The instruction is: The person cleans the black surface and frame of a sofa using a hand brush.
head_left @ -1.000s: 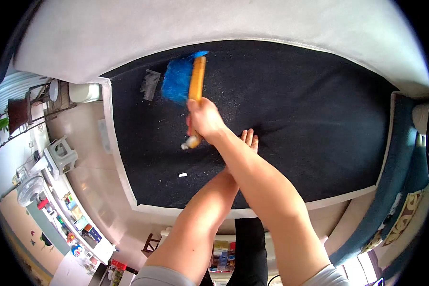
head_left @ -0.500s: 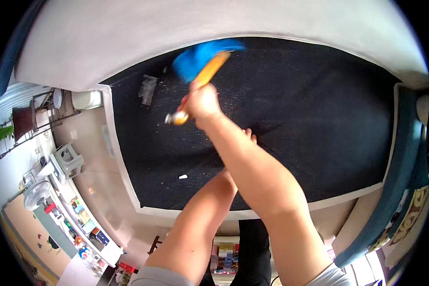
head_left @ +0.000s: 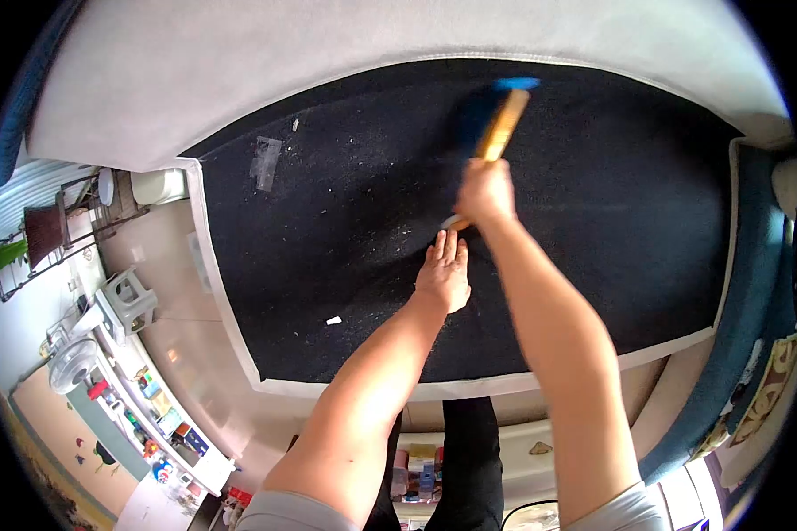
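My right hand (head_left: 487,193) is closed around the yellow handle of a brush (head_left: 505,122) with blue bristles. The brush points toward the far edge of the black cloth surface (head_left: 611,248), and its bristles are blurred by motion. Its handle end shows below my fist, close to my left fingertips. My left hand (head_left: 444,273) rests palm down on the cloth with its fingers stretched out and holds nothing. Pale crumbs and dust lie over the left half of the cloth. A clear tape strip (head_left: 266,163) and a small white scrap (head_left: 334,320) are there too.
A pale padded back (head_left: 372,31) rises behind the cloth, and a blue upholstered side (head_left: 748,292) stands at the right. To the left, on the tiled floor, are a white plastic stool (head_left: 131,298), a fan (head_left: 73,365) and a cluttered shelf (head_left: 173,425).
My right hand has swung the brush from the left side of the cloth to the right of centre. My left hand, mostly hidden before behind the right forearm, now shows fully.
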Demonstrator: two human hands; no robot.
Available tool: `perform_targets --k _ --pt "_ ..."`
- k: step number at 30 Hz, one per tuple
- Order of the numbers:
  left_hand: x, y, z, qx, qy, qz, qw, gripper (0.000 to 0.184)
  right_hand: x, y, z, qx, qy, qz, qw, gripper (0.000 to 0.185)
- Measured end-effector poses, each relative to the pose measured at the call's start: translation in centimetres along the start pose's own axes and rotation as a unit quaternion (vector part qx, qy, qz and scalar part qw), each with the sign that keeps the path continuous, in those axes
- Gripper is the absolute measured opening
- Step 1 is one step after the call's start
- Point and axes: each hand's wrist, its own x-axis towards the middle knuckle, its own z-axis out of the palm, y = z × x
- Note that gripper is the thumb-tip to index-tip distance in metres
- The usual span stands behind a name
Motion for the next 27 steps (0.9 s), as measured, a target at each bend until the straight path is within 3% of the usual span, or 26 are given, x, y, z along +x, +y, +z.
perform_targets --k 1,2,3,4,5,6,8,10,11,12,13,15,16,18,20,22,24,26,27 --pt "0.5 -0.8 1.3 0.026 -0.001 0.039 0.999 0.075 -4.5 -2.9 0.9 -0.054 -0.039 -0.021 0.998 0.036" --pt "2.4 -2.7 5.8 0.112 0.099 0.07 0.986 0.072 -6.8 -4.0 2.7 -0.095 -0.065 -0.055 0.992 0.037" --pt "4.2 -4.7 10.4 0.198 0.204 0.082 0.955 0.071 -7.6 -4.5 4.0 -0.23 -0.166 -0.127 0.95 0.037" --pt "1.5 -1.6 4.5 0.124 0.088 0.041 0.988 0.069 -8.4 -4.9 5.3 -0.356 -0.249 -0.232 0.87 0.038" --pt "1.2 -1.7 4.4 0.089 0.099 0.042 0.99 0.068 -9.2 -5.4 6.7 -0.424 -0.308 -0.339 0.781 0.039" --pt "1.1 -1.8 4.4 0.052 0.111 0.044 0.991 0.067 -11.5 -4.6 6.1 -0.167 -0.213 -0.288 0.918 0.033" --pt "0.6 -1.1 2.5 -0.005 0.056 0.017 0.998 0.071 -12.2 -5.2 3.5 0.037 -0.328 -0.033 0.943 0.033" --pt "0.3 -0.6 1.3 0.024 0.014 0.015 0.999 0.075 -11.4 -1.7 0.7 0.04 -0.232 -0.072 0.969 0.033" --pt "0.1 -0.5 1.1 0.025 0.014 0.014 0.999 0.078 -11.0 -0.1 -2.0 0.114 -0.189 -0.1 0.97 0.033" --pt "-0.1 -0.5 0.9 0.025 0.018 0.012 0.999 0.08 -7.9 4.5 -2.9 0.056 -0.063 -0.211 0.974 0.031" --pt "-0.1 -0.5 0.7 0.024 0.024 0.013 0.999 0.08 -8.6 3.6 -6.4 0.108 -0.06 -0.091 0.988 0.03" --pt "-0.2 -0.3 1.0 0.027 0.023 0.01 0.999 0.082 -6.3 5.5 -8.4 0.097 0.041 -0.006 0.994 0.033" --pt "-0.1 -0.2 1.1 0.021 0.023 0.008 0.999 0.082 -5.2 6.9 -7.9 0.012 0.063 0.003 0.998 0.036" --pt "-0.3 -0.2 1.1 0.012 0.024 0.002 1.0 0.081 -4.4 9.9 -3.9 -0.025 0.074 -0.026 0.997 0.038" --pt "-1.1 0.3 1.5 0.048 0.055 -0.011 0.997 0.073 -8.4 6.2 -1.1 -0.096 -0.025 -0.032 0.995 0.042" --pt "-1.7 -0.1 2.3 0.154 -0.01 0.013 0.988 0.067 -10.9 3.3 0.6 -0.081 -0.069 -0.02 0.994 0.042" --pt "-3.7 0.1 3.8 0.029 0.064 0.019 0.997 0.065 -11.3 2.7 0.2 -0.089 -0.128 -0.076 0.985 0.041" --pt "-5.8 1.0 5.4 0.071 0.019 0.016 0.997 0.066 -13.7 1.6 -1.4 -0.188 -0.202 -0.163 0.947 0.041" --pt "-7.5 1.7 4.2 0.033 0.0 0.025 0.999 0.067 -14.6 1.8 -1.9 -0.169 -0.181 -0.16 0.956 0.04"
